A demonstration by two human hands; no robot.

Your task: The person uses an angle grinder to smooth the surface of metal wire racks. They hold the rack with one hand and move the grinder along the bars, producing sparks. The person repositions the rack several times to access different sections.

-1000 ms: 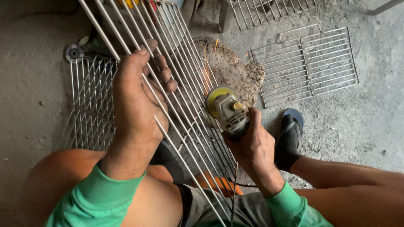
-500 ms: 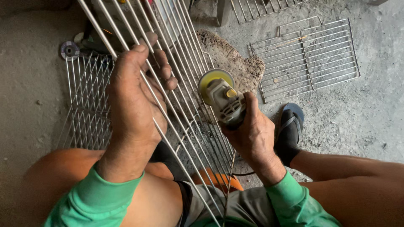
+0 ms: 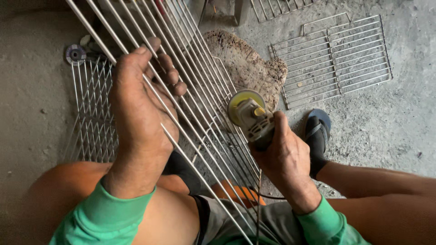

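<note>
Your left hand [image 3: 138,113] was clenched on the wire rack [image 3: 190,90], the one slanting up from your lap toward the top of the view. The palm lay against its outer rods, the thumb ran along one long rod, and the fingers [image 3: 170,75] curled over the neighbouring rods from the far side, so the grip was closed rather than spread.

Your right hand [image 3: 284,159] was wrapped tight round the body of the angle grinder [image 3: 254,120]. The thumb lay along the top of the housing and the other fingers were folded underneath, out of sight. The grinder's yellow-backed disc [image 3: 240,100] sat right at the rack's right-hand edge, against or just beside the rods there; I could not tell whether it actually touched them. A dark cable [image 3: 261,206] hung from the tool down toward your lap.

The rack's lower end rested between your bare knees, with both green sleeves [image 3: 102,218] showing at the wrists. On the concrete floor [image 3: 27,90] a second wire grid [image 3: 93,109] lay flat under your left hand, with a loose grinding disc [image 3: 75,53] at its upper corner. A third wire shelf [image 3: 334,59] lay flat well off to the right, and your foot in a dark sandal [image 3: 318,134] stood just beside your right hand.
</note>
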